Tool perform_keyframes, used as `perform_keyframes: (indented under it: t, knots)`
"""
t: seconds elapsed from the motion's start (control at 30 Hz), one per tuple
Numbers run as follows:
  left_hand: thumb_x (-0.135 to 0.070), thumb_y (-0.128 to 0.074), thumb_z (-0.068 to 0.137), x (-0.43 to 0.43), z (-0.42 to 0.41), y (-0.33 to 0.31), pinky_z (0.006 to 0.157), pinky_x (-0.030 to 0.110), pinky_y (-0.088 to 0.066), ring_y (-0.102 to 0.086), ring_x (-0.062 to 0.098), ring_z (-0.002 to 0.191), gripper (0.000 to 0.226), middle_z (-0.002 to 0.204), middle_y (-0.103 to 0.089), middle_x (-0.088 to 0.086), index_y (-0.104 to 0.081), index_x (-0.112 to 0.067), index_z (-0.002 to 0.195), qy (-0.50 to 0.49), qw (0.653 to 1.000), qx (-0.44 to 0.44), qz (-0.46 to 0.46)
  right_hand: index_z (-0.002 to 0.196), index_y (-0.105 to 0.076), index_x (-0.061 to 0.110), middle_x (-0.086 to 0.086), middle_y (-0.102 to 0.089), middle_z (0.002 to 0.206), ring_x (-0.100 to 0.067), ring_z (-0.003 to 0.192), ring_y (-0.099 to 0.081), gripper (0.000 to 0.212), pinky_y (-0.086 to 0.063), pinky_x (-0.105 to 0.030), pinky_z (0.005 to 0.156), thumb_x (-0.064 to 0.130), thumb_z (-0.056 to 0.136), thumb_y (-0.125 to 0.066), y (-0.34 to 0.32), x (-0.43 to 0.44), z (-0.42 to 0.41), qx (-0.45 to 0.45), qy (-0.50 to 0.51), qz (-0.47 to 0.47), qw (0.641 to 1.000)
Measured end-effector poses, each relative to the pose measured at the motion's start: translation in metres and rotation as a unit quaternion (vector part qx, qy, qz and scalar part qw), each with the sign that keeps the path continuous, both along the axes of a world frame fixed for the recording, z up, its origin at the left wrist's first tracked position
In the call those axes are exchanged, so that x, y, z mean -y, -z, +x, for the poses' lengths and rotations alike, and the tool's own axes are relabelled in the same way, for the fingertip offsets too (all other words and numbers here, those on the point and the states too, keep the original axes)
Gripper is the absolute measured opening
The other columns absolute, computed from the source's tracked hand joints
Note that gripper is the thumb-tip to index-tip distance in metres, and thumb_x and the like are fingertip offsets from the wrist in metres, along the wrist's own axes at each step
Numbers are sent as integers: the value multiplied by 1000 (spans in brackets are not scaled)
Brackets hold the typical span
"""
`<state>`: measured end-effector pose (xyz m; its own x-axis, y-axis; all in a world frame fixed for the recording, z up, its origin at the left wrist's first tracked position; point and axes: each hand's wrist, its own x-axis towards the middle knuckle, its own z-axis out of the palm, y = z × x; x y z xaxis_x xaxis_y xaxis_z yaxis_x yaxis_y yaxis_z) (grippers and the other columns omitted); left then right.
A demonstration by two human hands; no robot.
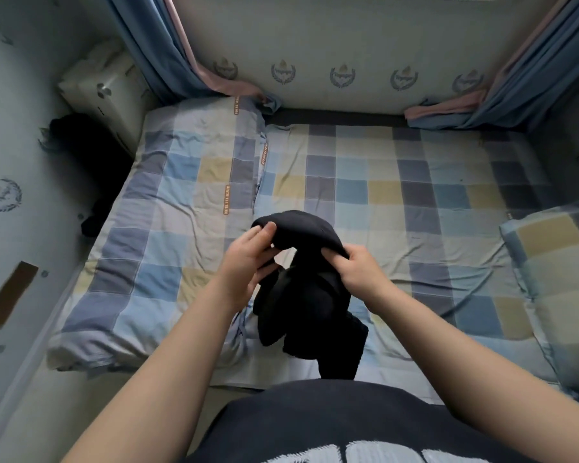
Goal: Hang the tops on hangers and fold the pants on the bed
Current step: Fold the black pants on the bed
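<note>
- Left hand (pixel 248 260) pinches the top edge of the garment (pixel 303 297), thumb over the cloth
- Right hand (pixel 361 272) grips the same edge just beside it
- The rest hangs bunched below both hands, over the bed (pixel 415 202)

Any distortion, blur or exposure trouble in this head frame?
Head view: strong wide-angle distortion bends the edges of the bed; light dim and bluish; the black garment between left hand and right hand shows almost no fold detail; no glare.
</note>
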<state>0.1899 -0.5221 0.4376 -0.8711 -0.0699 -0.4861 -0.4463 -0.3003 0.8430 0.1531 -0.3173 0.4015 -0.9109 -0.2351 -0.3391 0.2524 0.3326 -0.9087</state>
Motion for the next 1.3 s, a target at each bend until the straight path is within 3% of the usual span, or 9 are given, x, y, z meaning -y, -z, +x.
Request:
perform_keyframes:
  t: [0.17,0.3,0.37,0.47,0.57,0.67,0.93,1.17,1.3]
  knots:
    - [-40,-69,93,-29,23,16,72,20,-54,-70,5,101,51,125,-69,0,-54,-23,138,144,985,54,-79,101,-71,5,-20,-73,105,-32,98,-70,23,-56,-47,91,24,101,-59,-24,13,-21,79,111,-92,986]
    - [-49,-80,76,-35,28,23,105,39,-51,-67,19,116,69,127,-69,5,-57,-20,135,198,979,36,-31,108,-65,3,-19,-72,106,-31,94,-71,22,-61,-40,79,22,103,-56,-30,13,-32,157,185,-167,956]
    - [-32,-79,81,-34,21,24,105,40,-51,-66,22,118,57,124,-71,4,-59,-19,132,218,975,-5,-47,113,-63,-1,-19,-71,103,-30,89,-71,22,-60,-37,70,15,104,-51,-30,13,-31,183,198,-214,939]
    - [-6,-68,88,-40,9,28,90,38,-53,-68,29,106,24,108,-73,12,-68,-7,112,104,985,8,-140,117,-61,3,-14,-69,107,-29,95,-69,21,-57,-42,86,12,105,-46,-30,11,-26,202,142,-263,933]
    - [-1,-59,96,-36,1,30,74,35,-58,-71,32,95,22,105,-74,19,-68,-1,116,-44,994,86,-43,127,-60,13,-8,-69,124,-26,113,-66,27,-49,-41,102,18,100,-57,-27,-1,-17,157,37,-186,969]
    - [-10,-54,100,-22,-5,28,61,34,-59,-73,35,90,28,110,-72,26,-64,6,120,-100,978,166,72,138,-53,21,-3,-64,133,-11,119,-62,46,-52,-23,92,18,95,-67,-12,-15,3,116,-85,-88,986]
    - [-39,-45,102,-4,-8,14,65,33,-60,-76,29,79,54,94,-76,18,-81,-2,85,28,972,189,134,143,-35,49,17,-55,137,-1,129,-51,91,-43,-32,110,51,67,-84,14,0,17,53,-214,9,975]
    - [-90,-44,72,10,-10,-7,59,22,-56,-76,15,87,90,106,-77,9,-80,-13,103,120,990,77,4,99,-53,36,10,-64,79,-9,70,-58,18,-49,-33,71,40,83,-61,6,15,3,-60,-161,59,983]
    - [-77,-53,78,9,-2,3,75,14,-52,-66,-8,103,61,114,-73,-20,-64,-33,120,170,982,-11,-78,102,-64,5,-15,-71,94,-21,85,-62,16,-50,-45,82,7,97,-50,-11,23,-9,-19,4,-60,998]
